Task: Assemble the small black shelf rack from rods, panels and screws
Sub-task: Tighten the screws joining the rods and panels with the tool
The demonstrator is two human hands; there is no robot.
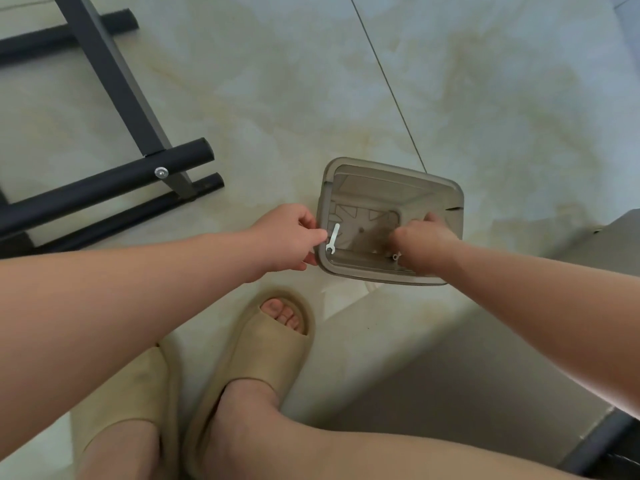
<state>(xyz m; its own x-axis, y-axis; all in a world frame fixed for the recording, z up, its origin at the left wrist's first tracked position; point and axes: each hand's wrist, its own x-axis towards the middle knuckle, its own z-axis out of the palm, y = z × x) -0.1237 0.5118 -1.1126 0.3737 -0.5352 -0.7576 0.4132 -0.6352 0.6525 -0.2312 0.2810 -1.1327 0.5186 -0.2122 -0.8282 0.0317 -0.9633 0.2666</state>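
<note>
Head-worn, steeply downward, close over floor [263,98]

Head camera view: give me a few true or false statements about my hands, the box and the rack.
1. The left hand pinches a small silver wrench. True.
2. The right hand reaches into the translucent box. True.
3. The box has a lid on. False: its top is open.
4. The black rack frame lies to the right of the box. False: it lies to the box's left, with a silver screw head showing on one rod.
</note>
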